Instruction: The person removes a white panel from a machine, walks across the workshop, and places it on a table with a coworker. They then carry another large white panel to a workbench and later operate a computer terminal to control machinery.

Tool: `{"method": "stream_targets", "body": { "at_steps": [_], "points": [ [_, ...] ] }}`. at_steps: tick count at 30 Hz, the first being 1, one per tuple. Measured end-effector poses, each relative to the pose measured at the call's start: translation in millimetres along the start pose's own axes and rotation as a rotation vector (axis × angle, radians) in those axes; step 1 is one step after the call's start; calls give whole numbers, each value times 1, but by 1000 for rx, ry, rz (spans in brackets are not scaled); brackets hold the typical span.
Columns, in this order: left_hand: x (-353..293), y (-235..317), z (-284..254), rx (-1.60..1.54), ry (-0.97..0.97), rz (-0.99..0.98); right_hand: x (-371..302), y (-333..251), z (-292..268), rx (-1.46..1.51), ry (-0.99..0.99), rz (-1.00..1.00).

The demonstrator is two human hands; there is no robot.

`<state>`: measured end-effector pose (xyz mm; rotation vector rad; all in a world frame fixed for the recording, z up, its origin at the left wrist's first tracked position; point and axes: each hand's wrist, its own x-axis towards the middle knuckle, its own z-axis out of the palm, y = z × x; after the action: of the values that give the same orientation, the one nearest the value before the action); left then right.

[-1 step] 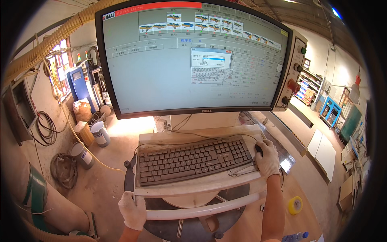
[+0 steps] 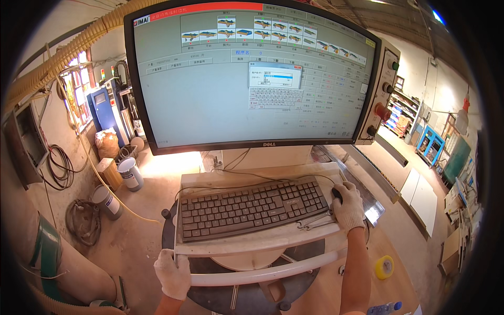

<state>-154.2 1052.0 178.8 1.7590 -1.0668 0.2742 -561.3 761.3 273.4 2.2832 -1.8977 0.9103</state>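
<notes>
My right hand (image 2: 348,207), in a whitish work glove, is closed over a black computer mouse (image 2: 336,195) at the right end of a pale keyboard tray (image 2: 252,247). Most of the mouse is hidden under the glove. My left hand (image 2: 173,274), gloved too, wraps round the left end of the white bar handle (image 2: 262,275) along the tray's front. A black keyboard (image 2: 247,211) lies on the tray between the hands. Above it stands a wide monitor (image 2: 210,110), showing a small dialog box with an open drop-down list and an on-screen keypad.
Small metal wrenches (image 2: 315,223) lie right of the keyboard. A control panel with knobs and a red button (image 2: 382,111) flanks the monitor. Yellow tape (image 2: 384,267) and a plastic bottle (image 2: 386,307) rest at lower right. Buckets (image 2: 130,174) and a coiled hose (image 2: 83,223) sit on the left floor.
</notes>
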Motion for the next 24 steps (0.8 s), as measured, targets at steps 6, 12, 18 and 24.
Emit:
{"method": "stream_targets", "body": {
  "at_steps": [6,12,18,24],
  "points": [
    [-1,-2,0,9,-2,-2,0,1,0,-1,1,-6],
    [0,-2,1,7,1,8,0,1,1,6,14,-20],
    [0,1,0,-4,4,7,-1,0,0,3,6,-9],
    [1,2,0,5,9,-11,0,-2,-2,-8,-17,10]
  ]
}}
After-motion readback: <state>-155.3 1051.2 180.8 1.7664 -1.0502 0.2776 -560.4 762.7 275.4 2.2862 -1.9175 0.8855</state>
